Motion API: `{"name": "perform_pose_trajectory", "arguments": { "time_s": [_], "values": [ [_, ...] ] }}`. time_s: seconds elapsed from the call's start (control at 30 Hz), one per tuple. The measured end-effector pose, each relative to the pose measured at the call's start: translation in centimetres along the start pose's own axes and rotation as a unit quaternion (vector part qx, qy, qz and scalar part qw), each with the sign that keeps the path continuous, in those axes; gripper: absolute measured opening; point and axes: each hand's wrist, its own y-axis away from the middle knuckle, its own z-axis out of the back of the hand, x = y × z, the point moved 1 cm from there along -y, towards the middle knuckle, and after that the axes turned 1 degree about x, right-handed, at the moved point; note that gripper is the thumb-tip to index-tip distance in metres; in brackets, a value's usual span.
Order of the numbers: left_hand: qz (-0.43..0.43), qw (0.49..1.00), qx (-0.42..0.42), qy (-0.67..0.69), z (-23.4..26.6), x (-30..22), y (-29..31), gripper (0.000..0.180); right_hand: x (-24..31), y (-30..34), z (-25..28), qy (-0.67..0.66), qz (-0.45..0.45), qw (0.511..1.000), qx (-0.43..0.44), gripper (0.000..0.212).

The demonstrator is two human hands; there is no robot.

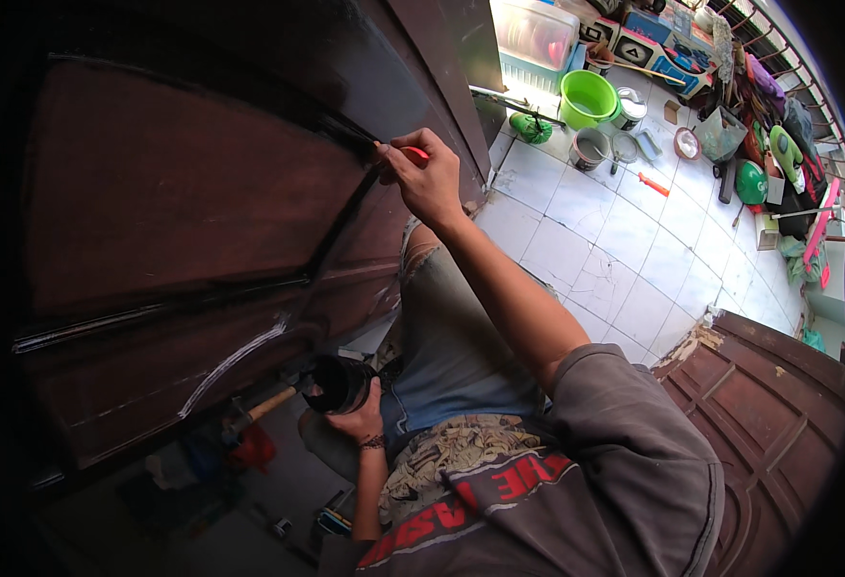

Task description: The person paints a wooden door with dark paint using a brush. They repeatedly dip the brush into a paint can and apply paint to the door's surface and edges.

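My right hand [431, 185] reaches up to the dark brown panelled door [153, 183], its fingers pinched round a paintbrush with a red handle [416, 155]. The brush tip meets the dark molding beside the upper panel, where the bristles are hard to make out. Down by my lap, my left hand [361, 415] is wrapped round a black container [334, 387], tilted a little; what is inside is too dark to tell. Black, glossy strips run along the door's frame and moldings, while the panels look duller and browner.
Right of the door, a bright green bucket [588, 99], a grey pot [590, 149] and an orange-red handled tool [653, 185] stand or lie on white tiles [576, 207]. Boxes and bags crowd the far wall. Another brown panelled door [769, 404] is at lower right.
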Motion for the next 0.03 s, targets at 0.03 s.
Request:
{"name": "perform_pose_trajectory", "arguments": {
  "time_s": [0.03],
  "values": [
    [0.008, 1.0, 0.003, 0.015, 0.03, -0.18, -0.05, 0.098, 0.42, 0.33, 0.7, -0.077, -0.01, 0.997, 0.025, 0.023]
  ]
}}
